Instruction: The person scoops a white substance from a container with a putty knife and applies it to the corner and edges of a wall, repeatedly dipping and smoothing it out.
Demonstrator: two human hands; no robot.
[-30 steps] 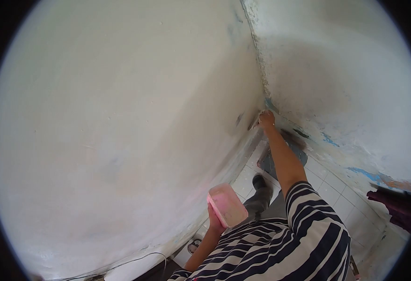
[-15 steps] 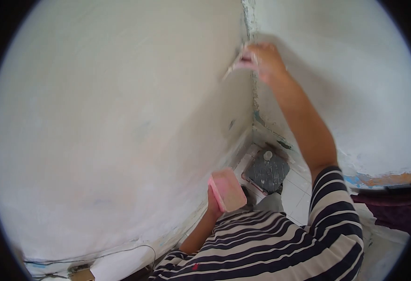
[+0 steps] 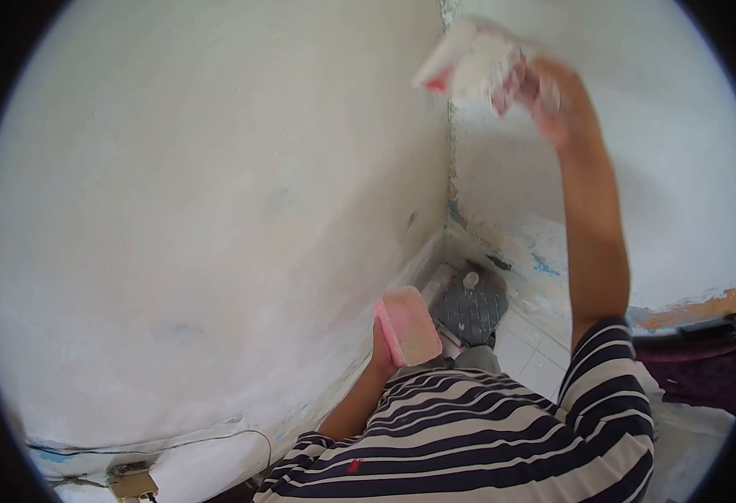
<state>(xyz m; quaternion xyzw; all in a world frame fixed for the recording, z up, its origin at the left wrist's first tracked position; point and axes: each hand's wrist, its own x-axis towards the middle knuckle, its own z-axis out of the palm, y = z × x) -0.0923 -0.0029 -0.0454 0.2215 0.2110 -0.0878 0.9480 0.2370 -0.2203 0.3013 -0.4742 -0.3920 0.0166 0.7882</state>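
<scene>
Near the top of the view, my right hand [image 3: 552,101] is closed on a flat scraper [image 3: 473,67] smeared with white paste, with a red patch at its left corner. The tool is close to the wall corner and blurred by motion; whether it touches the wall cannot be made out. White paste also coats the fingers. Lower down, my left hand [image 3: 382,345] grips the left side of a pink rectangular tub [image 3: 412,325], whose inside looks pale pink. The left wall [image 3: 200,210] and right wall [image 3: 670,168] are whitish and patchy, with a rough seam between them.
A dark grey stool or step [image 3: 471,310] stands on the tiled floor [image 3: 526,352] in the corner, with a small pale object on it. Black cables and a junction box [image 3: 133,484] are at the lower left. Dark purple cloth [image 3: 699,373] lies at the right.
My right hand has moved right and turned, so the scraper's broad face now shows. The tub has shifted slightly up in the view.
</scene>
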